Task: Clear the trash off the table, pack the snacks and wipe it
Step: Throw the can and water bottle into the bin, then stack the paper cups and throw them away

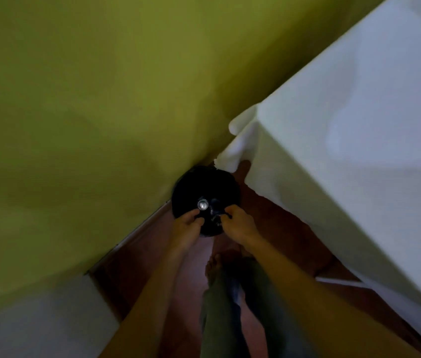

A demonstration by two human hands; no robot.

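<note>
Head view looks down on a black bin (219, 182) tucked low in the middle of the frame, between the yellow-green wall (75, 99) and the white-clothed tabletop (359, 125) at right, probably so trash has a short trip. A shiny can (202, 204) lies inside it. The left hand (187, 224) and right hand (235, 223) reach over the near rim, likely to drop things straight in. The left hand's fingers curl just beside the can, and the right hand's curl over something dark. Dimness hides whether either grips anything.
</note>
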